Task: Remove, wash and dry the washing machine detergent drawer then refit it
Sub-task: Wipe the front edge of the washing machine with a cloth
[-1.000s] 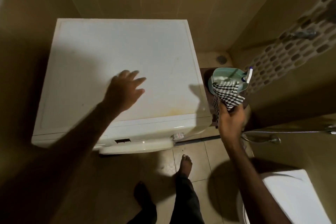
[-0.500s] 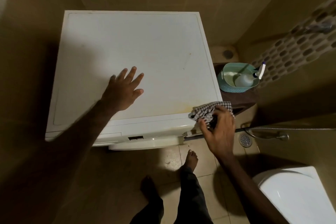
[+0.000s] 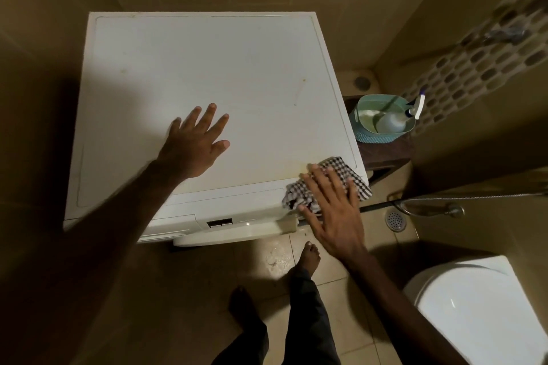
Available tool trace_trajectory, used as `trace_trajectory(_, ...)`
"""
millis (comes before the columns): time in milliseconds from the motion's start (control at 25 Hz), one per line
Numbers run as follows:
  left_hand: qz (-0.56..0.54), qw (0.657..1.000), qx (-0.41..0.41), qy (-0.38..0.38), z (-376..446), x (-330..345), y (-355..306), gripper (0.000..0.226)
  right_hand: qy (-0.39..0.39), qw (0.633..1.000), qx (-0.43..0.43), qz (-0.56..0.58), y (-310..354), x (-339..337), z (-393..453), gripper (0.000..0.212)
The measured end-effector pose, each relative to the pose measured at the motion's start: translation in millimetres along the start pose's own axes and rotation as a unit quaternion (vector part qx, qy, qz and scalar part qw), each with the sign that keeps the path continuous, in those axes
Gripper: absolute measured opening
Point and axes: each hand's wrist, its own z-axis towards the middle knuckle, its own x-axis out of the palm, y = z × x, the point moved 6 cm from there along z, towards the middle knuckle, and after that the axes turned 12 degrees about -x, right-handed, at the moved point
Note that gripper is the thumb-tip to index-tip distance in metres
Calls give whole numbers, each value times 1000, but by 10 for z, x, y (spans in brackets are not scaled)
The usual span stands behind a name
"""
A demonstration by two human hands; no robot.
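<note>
Right hand (image 3: 335, 210) is pressed flat, fingers spread, on the checked cloth (image 3: 341, 175) at the washing machine (image 3: 207, 83) corner; left hand (image 3: 195, 145) is splayed on top.

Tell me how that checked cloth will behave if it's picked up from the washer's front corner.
The checked cloth looks rumpled under the right hand, so it is probably floppy and light. Part of it overhangs the washing machine edge, so it might slide off once released.

Single head-worn view, steeply downward (wide-angle), close above the washing machine (image 3: 207, 92)
</note>
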Motion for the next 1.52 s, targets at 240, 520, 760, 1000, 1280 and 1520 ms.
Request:
trace_trajectory(240,5,1000,-9,-1,8,36,-4,65,-13,989,145,31,-621,-179,830,67)
trace_trajectory(520,2,1000,-17,13,22,20,30,67,9,1000,-28,7,232,-6,189,64)
trace_trajectory(760,-1,999,-28,17,32,65,9,66,-54,984,169,13,-100,-103,654,67)
trace_trajectory(1000,-15,999,-29,39,47,10,20,66,-45,999,5,-4,578,80,313,66)
trace_trajectory(1280,-13,999,-28,37,3,11,12,66,-67,987,138,36,792,15,789,65)
trace_trajectory(1520,-237,971,-30,17,-193,-237,517,56,-29,999,26,32,650,62,474,63)
